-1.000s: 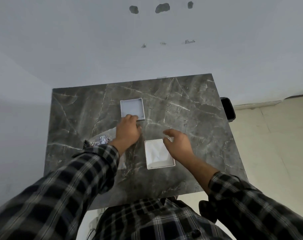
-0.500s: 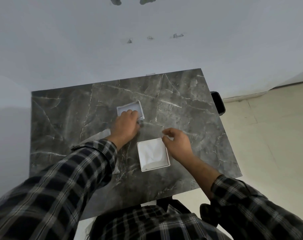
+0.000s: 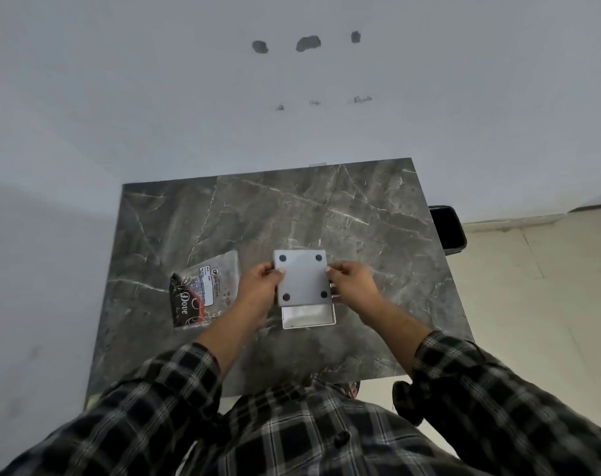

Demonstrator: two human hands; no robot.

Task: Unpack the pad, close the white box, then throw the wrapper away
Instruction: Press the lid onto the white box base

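Table [image 3: 326,207]: stood against the wall [image 3: 189,97], before the person.
Box base [image 3: 308,316]: lay on the table, near its front middle.
Lid [image 3: 302,277]: was held over the base's far part, between left hand [image 3: 258,286] and right hand [image 3: 352,283].
Wrapper [image 3: 203,290]: lay on the table, left of the left hand.
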